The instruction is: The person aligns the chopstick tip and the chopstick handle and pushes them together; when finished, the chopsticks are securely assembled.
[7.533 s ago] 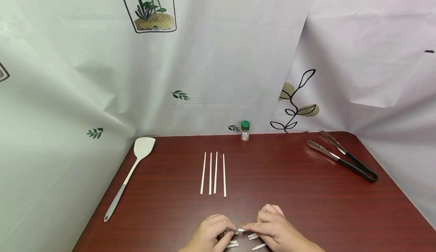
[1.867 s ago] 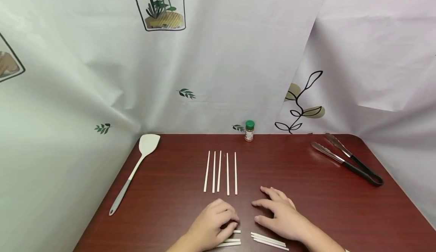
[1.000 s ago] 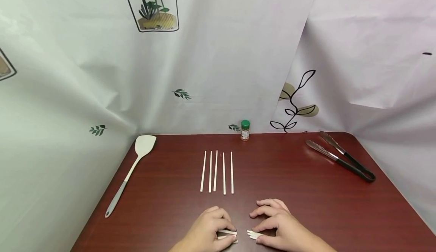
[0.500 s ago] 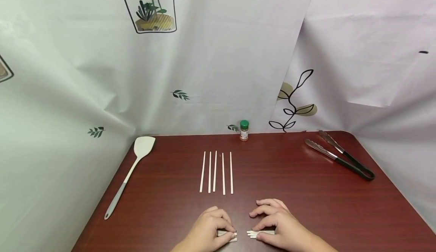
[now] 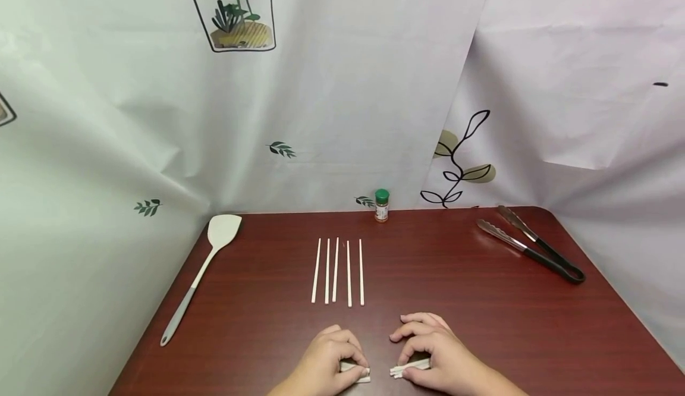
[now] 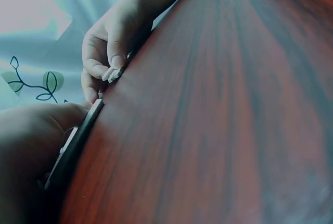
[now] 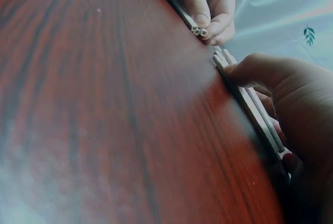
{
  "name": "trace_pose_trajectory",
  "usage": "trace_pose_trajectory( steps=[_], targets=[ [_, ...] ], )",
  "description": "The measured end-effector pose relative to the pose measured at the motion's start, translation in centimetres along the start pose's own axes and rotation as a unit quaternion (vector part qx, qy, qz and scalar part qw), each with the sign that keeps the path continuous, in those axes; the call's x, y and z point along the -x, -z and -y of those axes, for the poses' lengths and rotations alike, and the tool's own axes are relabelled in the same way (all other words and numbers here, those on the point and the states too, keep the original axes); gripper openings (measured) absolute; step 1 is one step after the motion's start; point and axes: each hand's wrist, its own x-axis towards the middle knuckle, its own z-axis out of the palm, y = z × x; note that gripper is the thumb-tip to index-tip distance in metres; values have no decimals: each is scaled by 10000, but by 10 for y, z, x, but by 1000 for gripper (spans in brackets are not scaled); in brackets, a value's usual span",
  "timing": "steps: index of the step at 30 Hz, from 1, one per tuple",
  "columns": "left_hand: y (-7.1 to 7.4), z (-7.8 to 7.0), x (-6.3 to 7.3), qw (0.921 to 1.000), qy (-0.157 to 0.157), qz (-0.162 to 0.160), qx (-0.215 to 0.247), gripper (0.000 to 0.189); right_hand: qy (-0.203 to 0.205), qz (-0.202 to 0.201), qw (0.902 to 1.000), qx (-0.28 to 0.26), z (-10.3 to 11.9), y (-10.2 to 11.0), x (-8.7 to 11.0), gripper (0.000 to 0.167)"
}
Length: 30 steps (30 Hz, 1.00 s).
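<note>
Near the front edge of the table, both hands work on thin white sticks with squarish ends. My left hand pinches a small bundle of sticks between thumb and fingers, ends pointing right. Opposite it, my right hand grips another bundle of sticks, thumb at the near side and fingertips at the far side. A narrow gap separates the two bundles. In the right wrist view, the right-hand bundle lies lengthwise along the fingers, and the left-hand ends face it.
Beyond the hands, several white sticks lie in a row, roughly parallel. A white turner with a grey handle lies at left, and black-handled metal tongs at right. A green-capped spice jar stands at the back before the printed curtain.
One more stick has joined the right end of the row. My right hand, spread above loose sticks earlier, has come down and gripped them together. My left hand stays around its sticks.
</note>
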Motion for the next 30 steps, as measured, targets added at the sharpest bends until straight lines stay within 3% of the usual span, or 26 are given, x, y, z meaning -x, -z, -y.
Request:
trace_pose_trajectory(
  steps=[5, 11, 16, 24, 30],
  targets=[
    [-1, 1, 1, 9997, -125, 30, -221, 13, -68, -42, 9999, -67, 2, -1, -1, 37],
    [-2, 0, 2, 9999, 97, 35, -23, 12, -204, -129, 9996, -151, 2, -1, -3, 20],
    [0, -2, 1, 9998, 124, -116, 74, 11, -204, -411, 9989, 119, 1, -2, -5, 22],
    [0, 0, -2, 9969, -364, -614, 326, 6, -404, -542, 9976, 169, 2, -2, -5, 26],
    [-2, 2, -4, 9945, -572, -769, 427, 5, 214, -533, 9982, 167, -3, -1, -8, 36]
  ],
)
